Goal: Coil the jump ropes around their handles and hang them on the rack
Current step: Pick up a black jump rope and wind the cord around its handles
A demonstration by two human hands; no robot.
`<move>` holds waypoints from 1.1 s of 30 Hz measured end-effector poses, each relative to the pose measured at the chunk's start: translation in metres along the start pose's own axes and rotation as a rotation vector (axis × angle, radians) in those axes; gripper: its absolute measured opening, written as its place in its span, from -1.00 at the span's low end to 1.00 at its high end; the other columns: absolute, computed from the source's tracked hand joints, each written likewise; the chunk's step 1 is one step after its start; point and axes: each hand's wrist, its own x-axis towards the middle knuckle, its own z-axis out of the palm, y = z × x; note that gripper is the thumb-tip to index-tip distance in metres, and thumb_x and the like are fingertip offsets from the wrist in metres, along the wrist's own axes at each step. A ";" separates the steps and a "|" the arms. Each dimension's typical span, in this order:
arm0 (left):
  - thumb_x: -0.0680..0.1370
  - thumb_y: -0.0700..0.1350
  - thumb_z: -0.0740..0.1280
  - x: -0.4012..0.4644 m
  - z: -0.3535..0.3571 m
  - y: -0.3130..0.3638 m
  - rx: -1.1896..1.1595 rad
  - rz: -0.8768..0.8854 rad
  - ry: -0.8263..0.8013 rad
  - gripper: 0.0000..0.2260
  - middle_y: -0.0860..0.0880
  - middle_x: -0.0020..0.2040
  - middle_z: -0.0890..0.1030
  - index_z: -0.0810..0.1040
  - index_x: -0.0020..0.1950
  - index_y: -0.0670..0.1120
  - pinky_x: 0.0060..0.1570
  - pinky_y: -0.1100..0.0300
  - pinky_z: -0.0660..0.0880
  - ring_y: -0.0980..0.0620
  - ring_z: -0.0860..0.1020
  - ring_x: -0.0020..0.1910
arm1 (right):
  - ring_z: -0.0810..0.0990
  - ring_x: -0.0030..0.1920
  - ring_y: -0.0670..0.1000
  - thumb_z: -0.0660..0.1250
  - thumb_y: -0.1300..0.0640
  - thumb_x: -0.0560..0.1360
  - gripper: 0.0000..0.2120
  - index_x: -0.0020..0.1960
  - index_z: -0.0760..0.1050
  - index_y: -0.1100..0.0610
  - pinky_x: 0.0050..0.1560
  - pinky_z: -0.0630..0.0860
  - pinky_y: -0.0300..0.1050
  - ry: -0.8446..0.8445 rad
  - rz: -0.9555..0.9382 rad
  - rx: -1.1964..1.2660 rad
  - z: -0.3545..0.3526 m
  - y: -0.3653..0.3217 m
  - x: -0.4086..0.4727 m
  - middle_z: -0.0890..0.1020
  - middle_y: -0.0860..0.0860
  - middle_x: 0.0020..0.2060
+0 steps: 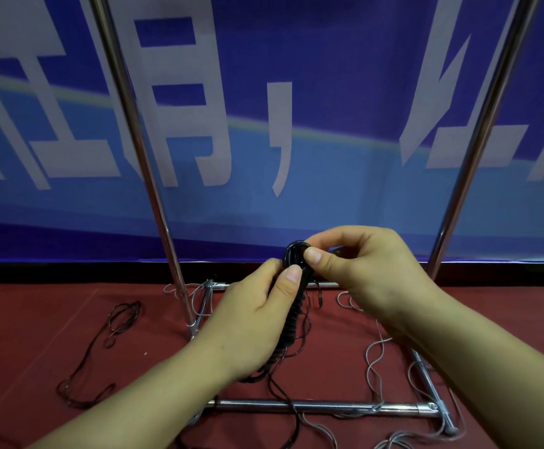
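Handles: black wrapped handles point(291, 322) in front of the rack point(154, 196), long axis running up and away.
Left hand point(251, 322): grips their middle.
Right hand point(361, 270): nearer the top end, pinching black rope point(291, 256) there.
Slack: trails below onto the red floor point(37, 335).

An indoor sports or event hall: a large blue banner point(329, 92) with white lettering hangs behind a chrome rack point(316, 406) standing on red floor matting point(37, 319), jump ropes point(102, 345) strewn about.
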 end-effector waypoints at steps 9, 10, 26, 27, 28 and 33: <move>0.59 0.31 0.12 -0.005 -0.004 0.005 -0.096 -0.046 -0.048 -0.65 -0.10 -0.17 0.64 0.55 -0.03 0.11 -0.03 -0.23 0.55 -0.17 0.61 -0.15 | 0.60 -0.32 -0.23 0.43 0.17 0.49 -0.82 0.09 0.67 0.08 -0.35 0.43 -0.43 -0.159 0.132 0.162 0.000 -0.004 -0.006 0.73 -0.03 -0.12; 0.61 0.27 0.11 -0.005 -0.004 0.006 -0.106 -0.060 -0.056 -0.68 -0.10 -0.16 0.64 0.55 -0.05 0.13 -0.02 -0.22 0.54 -0.17 0.61 -0.14 | 0.61 -0.30 -0.19 0.43 0.18 0.48 -0.82 0.07 0.67 0.10 -0.35 0.45 -0.41 -0.178 0.163 0.208 0.000 -0.004 -0.005 0.73 0.00 -0.13; 0.65 0.12 0.15 -0.003 -0.005 0.009 -0.125 -0.111 0.024 -0.87 -0.16 -0.11 0.64 0.47 0.08 0.18 -0.09 -0.18 0.54 -0.16 0.60 -0.21 | 0.64 -0.21 -0.05 0.48 0.15 0.30 -0.72 0.00 0.63 0.15 -0.26 0.56 -0.28 -0.186 0.224 0.376 0.007 -0.003 -0.001 0.68 0.04 -0.16; 0.64 0.12 0.15 -0.002 -0.005 0.009 -0.112 -0.107 0.044 -0.86 -0.17 -0.11 0.64 0.46 0.09 0.17 -0.08 -0.17 0.53 -0.18 0.60 -0.17 | 0.63 -0.21 -0.03 0.49 0.16 0.33 -0.74 0.00 0.62 0.16 -0.30 0.56 -0.28 -0.158 0.215 0.331 0.007 -0.003 -0.001 0.66 0.07 -0.16; 0.64 0.13 0.14 -0.002 -0.006 0.008 -0.089 -0.105 0.065 -0.85 -0.17 -0.12 0.64 0.46 0.11 0.17 -0.08 -0.16 0.52 -0.17 0.59 -0.16 | 0.63 -0.23 0.00 0.51 0.17 0.37 -0.76 0.00 0.60 0.18 -0.33 0.55 -0.27 -0.120 0.208 0.285 0.008 -0.004 -0.001 0.64 0.10 -0.17; 0.61 0.19 0.11 0.000 -0.005 0.003 0.013 -0.117 0.100 -0.82 -0.02 -0.37 0.53 0.40 0.12 0.19 -0.29 0.05 0.38 0.11 0.42 -0.45 | 0.59 -0.40 0.01 0.53 0.23 0.43 -0.83 -0.04 0.59 0.20 -0.44 0.50 -0.27 0.001 0.166 0.113 0.009 -0.009 -0.003 0.66 0.15 -0.32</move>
